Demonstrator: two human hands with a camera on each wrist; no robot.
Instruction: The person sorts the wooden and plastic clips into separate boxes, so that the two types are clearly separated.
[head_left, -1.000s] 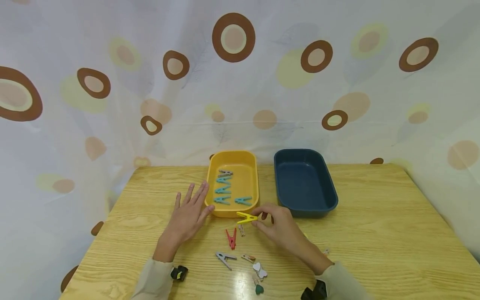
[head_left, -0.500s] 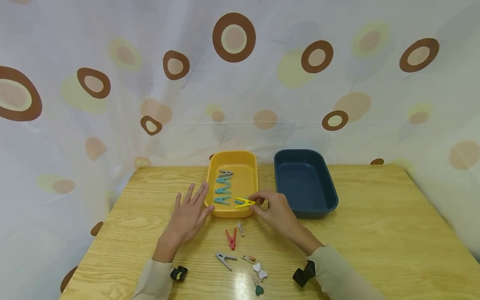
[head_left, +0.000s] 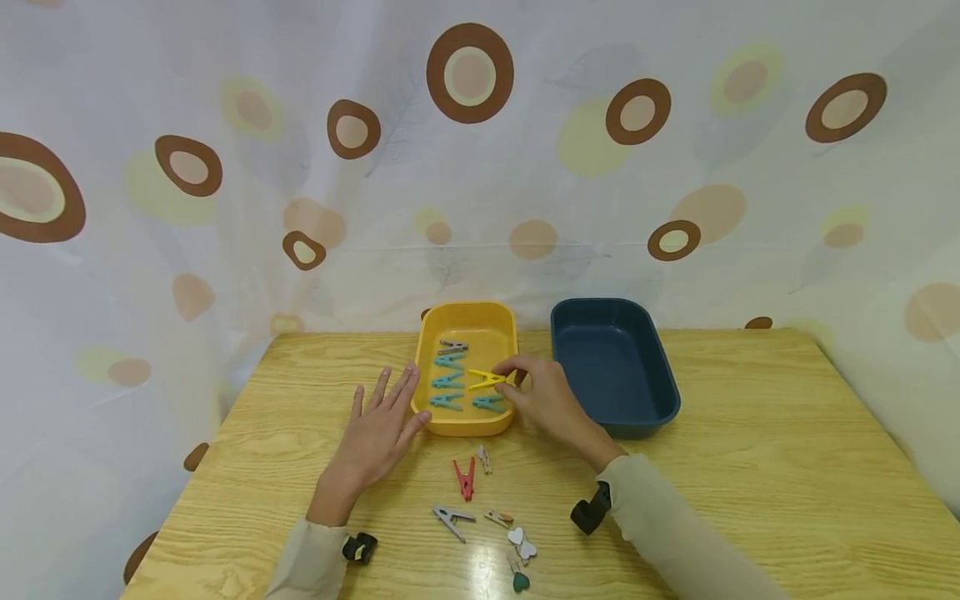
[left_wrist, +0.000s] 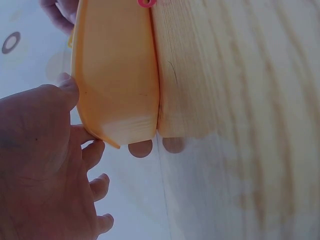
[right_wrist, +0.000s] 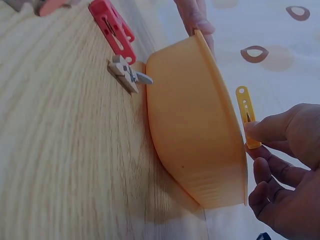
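Hands: left (head_left: 377, 437) spread, right (head_left: 550, 400) pinching yellow peg (head_left: 487, 380); teal pegs (head_left: 447, 381): head view only.

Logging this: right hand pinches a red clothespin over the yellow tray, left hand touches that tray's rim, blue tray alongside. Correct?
Colour is wrong: in the head view, the right hand pinches a yellow clothespin. The rest holds: it is over the yellow tray, left hand touching the tray's rim, blue tray alongside.
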